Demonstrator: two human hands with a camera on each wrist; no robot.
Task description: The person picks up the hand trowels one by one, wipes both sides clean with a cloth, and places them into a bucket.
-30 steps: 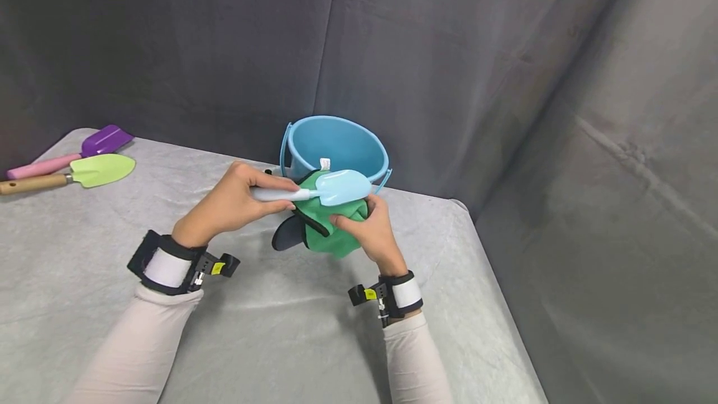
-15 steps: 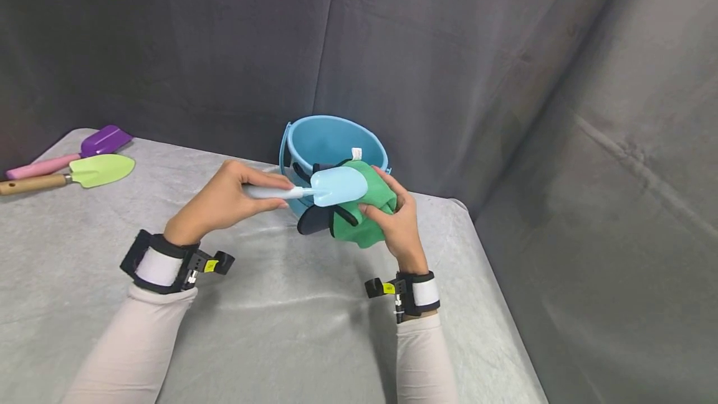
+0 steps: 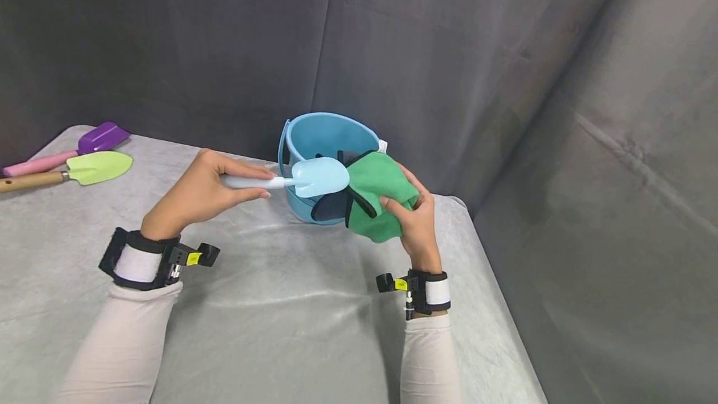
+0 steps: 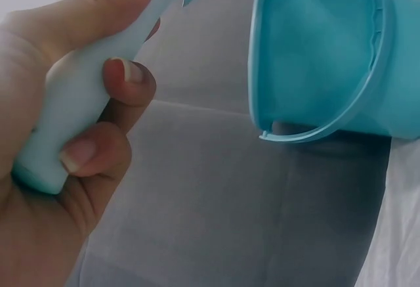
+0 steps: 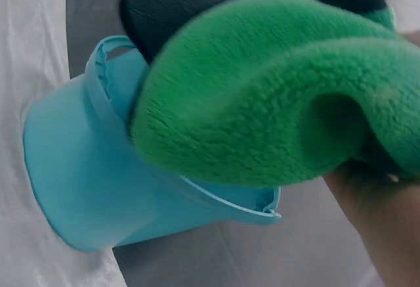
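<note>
My left hand (image 3: 196,195) grips the pale handle of a light blue toy trowel (image 3: 314,177), blade pointing right in front of the blue bucket (image 3: 325,136). In the left wrist view my fingers (image 4: 85,155) curl round the trowel handle (image 4: 85,90), with the bucket (image 4: 321,50) to the right. My right hand (image 3: 415,217) holds a bunched green fleece cloth with dark blue and black parts (image 3: 376,195) just right of the bucket's rim. The right wrist view shows the green cloth (image 5: 275,90) close up above the bucket (image 5: 85,188).
A grey cloth-covered table (image 3: 280,317) stands against dark grey drapes. At the far left lie a purple trowel with a pink handle (image 3: 95,139) and a light green trowel with a wooden handle (image 3: 95,168). The table's right edge (image 3: 493,279) runs near my right hand.
My right hand has lifted the green cloth up and to the right, away from the trowel blade. My left hand has drawn the trowel a little to the left.
</note>
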